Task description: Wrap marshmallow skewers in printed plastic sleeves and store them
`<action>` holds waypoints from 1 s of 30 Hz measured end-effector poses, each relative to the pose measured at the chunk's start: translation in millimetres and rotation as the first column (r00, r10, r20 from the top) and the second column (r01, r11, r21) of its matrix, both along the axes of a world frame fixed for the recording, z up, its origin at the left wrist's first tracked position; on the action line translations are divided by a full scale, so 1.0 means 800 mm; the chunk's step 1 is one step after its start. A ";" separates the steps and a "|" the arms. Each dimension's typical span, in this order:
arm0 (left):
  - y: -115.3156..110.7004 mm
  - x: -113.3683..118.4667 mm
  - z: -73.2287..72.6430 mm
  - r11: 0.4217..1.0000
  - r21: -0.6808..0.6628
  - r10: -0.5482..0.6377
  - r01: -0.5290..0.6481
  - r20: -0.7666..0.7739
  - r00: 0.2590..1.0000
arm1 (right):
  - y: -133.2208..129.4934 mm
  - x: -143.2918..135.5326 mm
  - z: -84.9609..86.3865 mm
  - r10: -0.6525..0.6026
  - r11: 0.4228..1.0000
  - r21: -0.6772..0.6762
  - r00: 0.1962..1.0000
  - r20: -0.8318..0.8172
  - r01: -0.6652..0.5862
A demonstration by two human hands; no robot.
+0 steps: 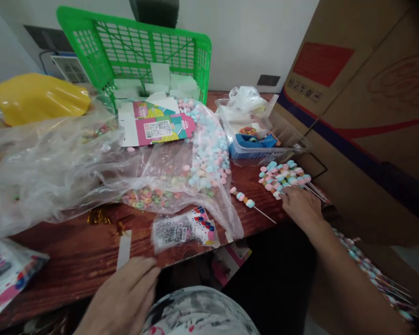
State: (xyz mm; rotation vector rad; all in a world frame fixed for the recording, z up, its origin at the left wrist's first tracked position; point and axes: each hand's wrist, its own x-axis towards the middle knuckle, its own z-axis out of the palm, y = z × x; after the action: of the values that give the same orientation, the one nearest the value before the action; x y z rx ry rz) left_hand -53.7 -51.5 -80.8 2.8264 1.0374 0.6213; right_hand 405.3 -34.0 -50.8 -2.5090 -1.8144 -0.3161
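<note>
My right hand (pixel 302 207) is at the near edge of a pile of marshmallow skewers (pixel 277 177), with pink, blue and white pieces on thin pale sticks. Its fingers are bent and closed at one skewer; the fingertips are partly hidden. To its left a single marshmallow skewer (pixel 244 199) lies apart, its stick pointing toward the front edge. My left hand (pixel 125 293) is low at the table's front edge, fingers loosely bent, with nothing visible in it. A white paper strip (pixel 125 249) lies just beyond that hand, and a printed clear wrapper (pixel 183 230) is to its right.
Large clear bags hold marshmallows (pixel 211 149) and colourful rings (pixel 150 197). Printed cartons (pixel 157 128) lie before a green crate (pixel 132 51). A clear bin (pixel 282 135) holds a blue tape dispenser (pixel 253 144). A cardboard box (pixel 356 116) stands at right; more skewers (pixel 366 263) are below.
</note>
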 end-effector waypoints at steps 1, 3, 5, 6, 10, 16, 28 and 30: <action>0.013 0.031 0.004 0.998 0.006 -0.056 0.056 -0.064 0.996 | -0.004 0.015 -0.007 -0.046 0.999 -0.007 0.999 0.012 0.046; 0.036 0.085 0.012 0.996 -0.040 -0.087 0.080 -0.221 0.971 | -0.009 0.033 -0.019 -0.096 0.995 -0.019 0.995 0.021 0.097; 0.053 0.119 0.015 0.993 -0.110 -0.078 0.040 -0.368 0.926 | -0.011 0.042 -0.027 -0.124 0.992 -0.016 0.992 0.019 0.124; 0.058 0.126 0.013 0.991 -0.129 -0.078 0.025 -0.426 0.901 | -0.010 0.046 -0.029 -0.139 0.990 -0.009 0.990 0.018 0.139; 0.063 0.119 -0.010 0.999 -0.017 -0.049 0.047 -0.464 0.884 | -0.002 0.060 -0.031 -0.175 0.984 -0.015 0.985 0.003 0.175; 0.060 0.107 -0.025 0.986 0.157 -0.010 0.048 -0.235 0.972 | 0.008 0.067 -0.042 -0.129 0.990 -0.070 0.990 -0.055 0.125; 0.064 0.100 -0.014 0.989 0.129 0.079 -0.071 -0.064 0.995 | -0.006 0.077 -0.005 0.150 0.975 0.207 0.935 -0.320 -0.086; 0.058 0.098 -0.010 0.992 0.075 0.108 -0.100 -0.121 0.987 | -0.012 0.069 0.002 0.244 0.960 0.238 0.866 -0.437 -0.150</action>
State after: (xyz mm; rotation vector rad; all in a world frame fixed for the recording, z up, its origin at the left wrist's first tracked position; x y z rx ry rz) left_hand 24.9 -5.3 -88.8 2.9189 1.2139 0.5033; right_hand 460.8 -43.7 -48.9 -2.0159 -1.7197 0.1049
